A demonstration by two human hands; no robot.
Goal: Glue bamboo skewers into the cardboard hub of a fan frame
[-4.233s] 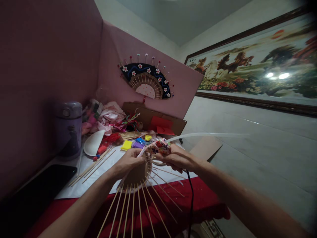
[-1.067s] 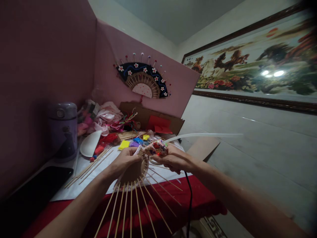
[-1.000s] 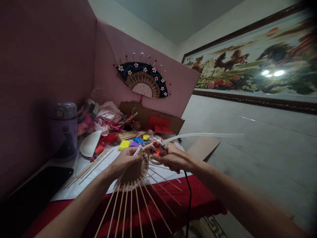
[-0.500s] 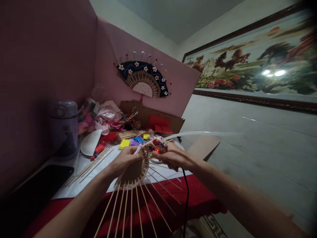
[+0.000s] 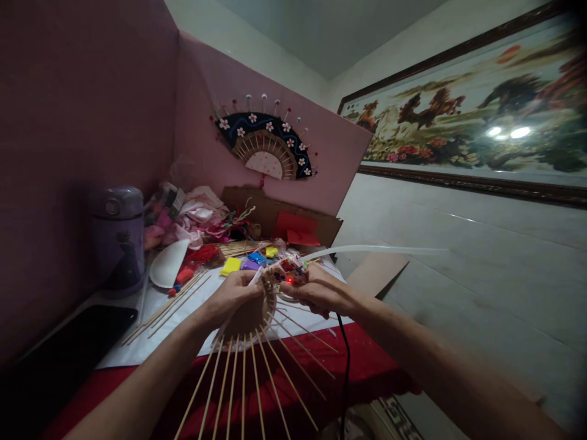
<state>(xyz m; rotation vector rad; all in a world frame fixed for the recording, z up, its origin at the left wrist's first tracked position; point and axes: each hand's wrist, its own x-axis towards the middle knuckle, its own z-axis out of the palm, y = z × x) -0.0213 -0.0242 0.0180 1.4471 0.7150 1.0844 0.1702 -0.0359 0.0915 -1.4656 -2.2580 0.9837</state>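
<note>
My left hand (image 5: 236,293) pinches the upper left edge of a brown cardboard piece (image 5: 247,315), from which several thin wooden sticks (image 5: 244,385) fan out downward. My right hand (image 5: 321,290) is wrapped round a patterned glue gun (image 5: 293,271) with a small red light. A long translucent glue stick (image 5: 380,249) runs out of its back to the right, and a black cord (image 5: 346,366) hangs below the hand. The gun's tip is close to the cardboard's upper edge by my left fingers; its exact contact is too small to tell.
A purple bottle (image 5: 119,238) and a dark phone-like slab (image 5: 87,336) are at the left. Yellow packet (image 5: 230,266), loose sticks (image 5: 167,305), a white half-disc (image 5: 169,264) and pink cloth (image 5: 202,208) lie behind. A decorated fan (image 5: 270,143) is on the pink board.
The glue gun and my right hand have shifted very slightly, with the glue stick a little lower. My left hand keeps its hold on the cardboard.
</note>
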